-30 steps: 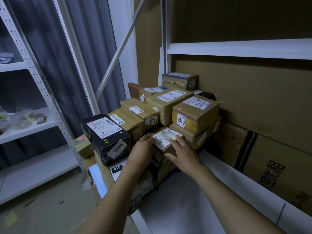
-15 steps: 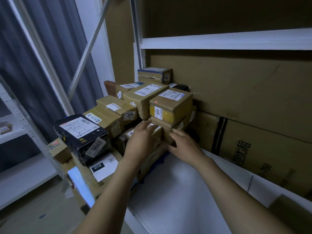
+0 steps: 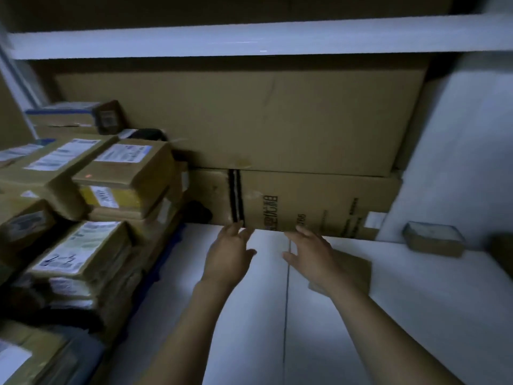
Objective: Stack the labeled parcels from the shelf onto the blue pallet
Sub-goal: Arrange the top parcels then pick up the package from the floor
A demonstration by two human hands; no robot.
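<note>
1. The left hand (image 3: pixel 229 255) and the right hand (image 3: pixel 312 255) hover at centre frame over the white shelf (image 3: pixel 249 329). Both are open with fingers loosely spread, and neither holds anything. Nothing can drop yet; the risk lies in the next reach.
2. A flat brown parcel (image 3: pixel 354 269) lies on the shelf just beside the right hand, partly hidden by the wrist. It looks thin, so fingers may skid over its edge and push it back instead of lifting it. No label shows on it, so it may be the wrong thing to take.
3. A small labelled parcel (image 3: pixel 433 241) sits at the right of the frame, well apart from both hands. A one-handed pinch at full stretch could slip.
4. The printed carton (image 3: pixel 319 207) stands along the back, touching or just beyond the fingertips. Hands moving forward could jam against it.
5. At the left of the frame, stacked parcels cover the blue pallet (image 3: pixel 166 259), of which only an edge shows. They lie at uneven angles, and the yellow-taped parcel (image 3: pixel 125 187) near the top sits tilted. Setting another one on carelessly could slide the pile. The dim, blurred view also makes labels hard to check.
</note>
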